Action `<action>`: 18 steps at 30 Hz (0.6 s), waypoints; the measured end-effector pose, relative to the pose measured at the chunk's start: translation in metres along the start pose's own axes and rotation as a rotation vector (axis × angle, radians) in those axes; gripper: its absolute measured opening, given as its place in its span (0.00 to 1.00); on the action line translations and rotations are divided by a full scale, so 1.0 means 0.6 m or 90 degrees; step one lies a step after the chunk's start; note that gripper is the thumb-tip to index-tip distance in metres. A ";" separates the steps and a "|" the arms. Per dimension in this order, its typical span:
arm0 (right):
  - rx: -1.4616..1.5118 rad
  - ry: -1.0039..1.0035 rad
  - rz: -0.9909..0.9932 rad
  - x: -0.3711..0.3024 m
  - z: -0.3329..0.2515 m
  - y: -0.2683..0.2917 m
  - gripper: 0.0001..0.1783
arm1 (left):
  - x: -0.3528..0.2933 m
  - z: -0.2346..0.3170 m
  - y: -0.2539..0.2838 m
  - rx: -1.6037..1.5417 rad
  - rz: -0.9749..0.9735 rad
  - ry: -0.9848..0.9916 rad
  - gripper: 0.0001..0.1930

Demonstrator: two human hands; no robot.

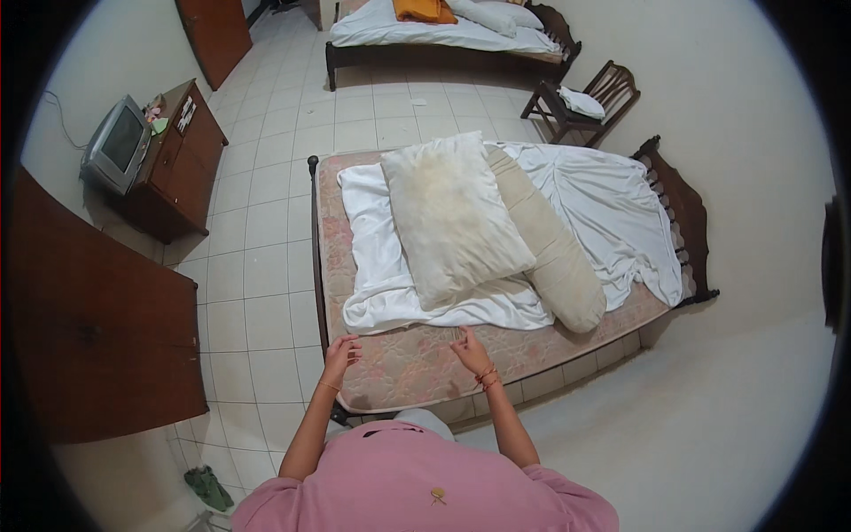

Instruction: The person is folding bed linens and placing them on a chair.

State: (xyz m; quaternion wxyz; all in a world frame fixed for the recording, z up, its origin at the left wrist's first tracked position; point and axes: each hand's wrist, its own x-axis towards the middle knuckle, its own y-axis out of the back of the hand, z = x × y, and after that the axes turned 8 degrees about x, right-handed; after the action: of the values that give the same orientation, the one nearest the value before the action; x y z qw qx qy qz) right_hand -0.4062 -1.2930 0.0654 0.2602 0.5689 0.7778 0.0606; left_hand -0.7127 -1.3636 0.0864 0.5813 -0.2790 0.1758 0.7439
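Observation:
Both my hands hover over the near part of a pink floral mattress (399, 372). My left hand (341, 353) is by the bed's left edge, fingers apart and nothing in it. Further right, my right hand (472, 352) has its fingers extended near the hem of a rumpled white sheet (368, 257); I see nothing held in it. On the sheet lies a stained white pillow (456, 217), partly over a long beige bolster (558, 248). More white sheet is spread toward the headboard (678, 213) on the right.
A wooden chair (581, 106) with folded white cloth stands beyond the bed. Farther back is a second bed (425, 53) with an orange cloth. Along the left are a television (120, 142) on a cabinet (182, 168) and a brown wooden wardrobe (106, 328). Tiled floor (248, 310) lies between.

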 end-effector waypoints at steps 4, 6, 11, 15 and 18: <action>-0.012 -0.014 -0.035 0.007 0.033 0.024 0.27 | 0.001 0.011 -0.035 0.014 0.036 0.011 0.11; -0.016 -0.031 -0.054 0.011 0.045 0.030 0.26 | 0.000 0.017 -0.045 0.006 0.025 -0.029 0.11; -0.042 -0.008 -0.074 0.029 0.051 0.021 0.24 | -0.001 0.002 -0.027 -0.001 0.061 0.005 0.11; -0.017 0.039 -0.029 0.023 0.004 0.006 0.24 | -0.005 0.005 -0.009 -0.010 0.079 -0.016 0.11; 0.039 0.053 -0.022 0.003 -0.025 0.001 0.23 | 0.012 -0.004 -0.002 -0.028 0.071 -0.041 0.12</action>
State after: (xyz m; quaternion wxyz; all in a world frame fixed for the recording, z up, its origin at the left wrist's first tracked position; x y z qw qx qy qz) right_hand -0.4132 -1.2879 0.0778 0.2109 0.5598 0.7994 0.0558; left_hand -0.7123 -1.3593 0.0798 0.5382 -0.2578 0.1557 0.7872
